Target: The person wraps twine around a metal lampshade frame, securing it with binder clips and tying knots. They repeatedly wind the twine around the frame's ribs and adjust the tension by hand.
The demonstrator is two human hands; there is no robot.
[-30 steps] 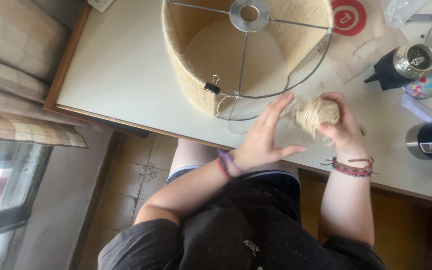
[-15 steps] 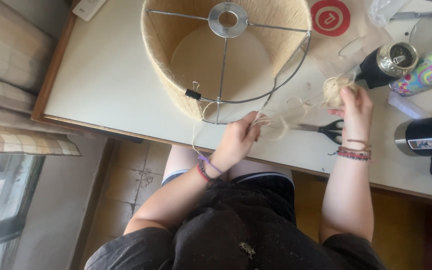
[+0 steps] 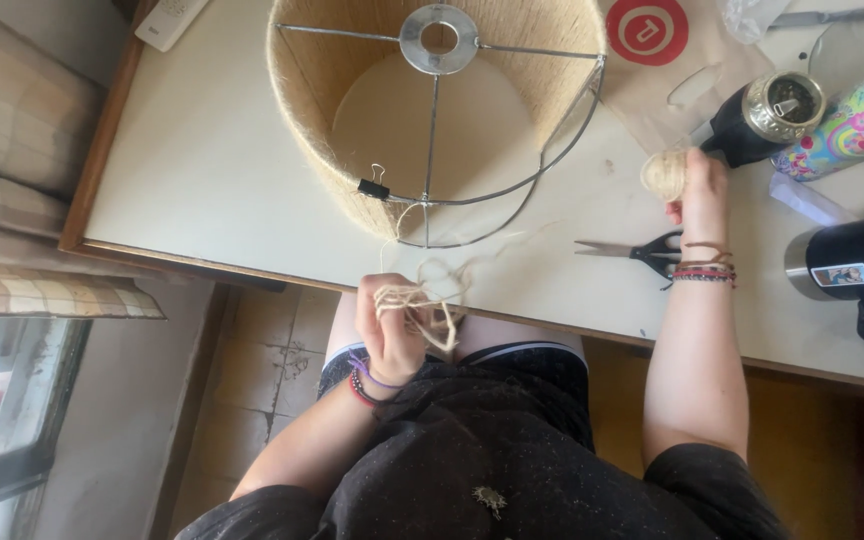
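Since half a second ago the left hand (image 3: 390,335) has dropped back off the table edge toward the lap, and the right hand (image 3: 700,188) has slid further right along the table (image 3: 212,170), so the two hands are now well apart. The left hand is closed on a loose tangle of twine (image 3: 422,300), with loops hanging below the fingers. A thin strand runs from it up to the lampshade (image 3: 432,110), which lies on the table, part wrapped in twine, with a black clip (image 3: 373,188) on its rim. The right hand is clamped on a small twine ball (image 3: 663,174), held over the table. Scissors (image 3: 632,250) lie flat just left of the right wrist. A black bottle (image 3: 762,120) stands near the ball, just right of it.
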